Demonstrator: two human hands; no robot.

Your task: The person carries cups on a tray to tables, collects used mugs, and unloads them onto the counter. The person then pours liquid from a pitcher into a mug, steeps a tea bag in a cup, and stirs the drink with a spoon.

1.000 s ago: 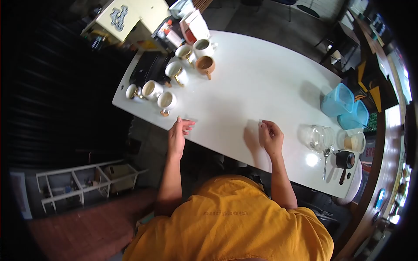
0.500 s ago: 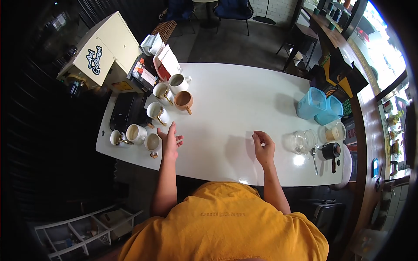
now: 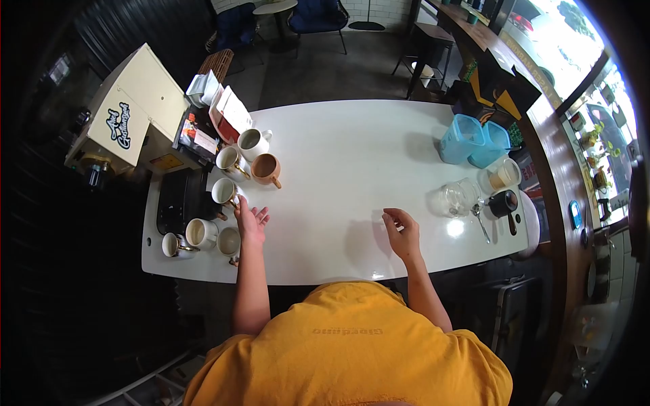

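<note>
My left hand is open, fingers spread, palm turned up. Its thumb side reaches the gold handle of a white mug; whether it touches the handle I cannot tell. Just below, a greyish mug stands beside my wrist, with a white mug and a gold-handled mug farther left. Above are a brown mug, another gold-handled mug and a white mug. My right hand hovers over the white table, fingers loosely curled, nothing visible in it.
At the right stand two blue plastic containers, clear glass vessels, a spoon, a dark portafilter-like tool and a cup. A cream machine and a black device occupy the left end.
My left hand has moved up beside the gold-handled mug. The view has turned, shifting the table objects across the frame. My right hand has hardly moved.
</note>
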